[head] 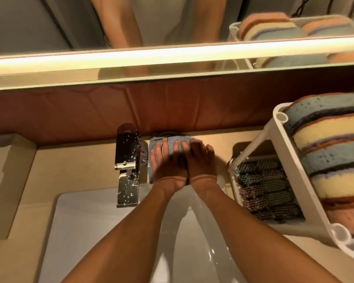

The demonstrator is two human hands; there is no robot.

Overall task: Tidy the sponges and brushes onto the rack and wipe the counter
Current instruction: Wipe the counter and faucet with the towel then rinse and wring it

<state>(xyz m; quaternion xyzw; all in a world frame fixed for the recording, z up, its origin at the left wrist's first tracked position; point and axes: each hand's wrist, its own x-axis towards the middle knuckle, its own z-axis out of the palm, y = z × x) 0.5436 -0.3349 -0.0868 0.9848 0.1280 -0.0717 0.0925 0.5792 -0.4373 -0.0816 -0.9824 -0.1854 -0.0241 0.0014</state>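
Observation:
A grey-blue cloth [175, 142] lies on the beige counter [76, 168] behind the sink, against the back wall and right of the tap. My left hand [168, 160] and my right hand [198, 160] lie side by side on it, fingers straight, pressing it flat. A white two-tier rack [274, 127] stands on the counter at the right. Its upper tier holds several layered sponges [327, 131] in blue, yellow and pink. Several dark mesh scrub pads [268, 190] fill the lower tier.
A chrome tap [127, 166] with water drops stands just left of the cloth. The white sink basin [114, 231] lies below my forearms. A mirror with a lit strip [172, 54] runs above a brown backsplash. A raised beige block [6, 180] sits at the far left.

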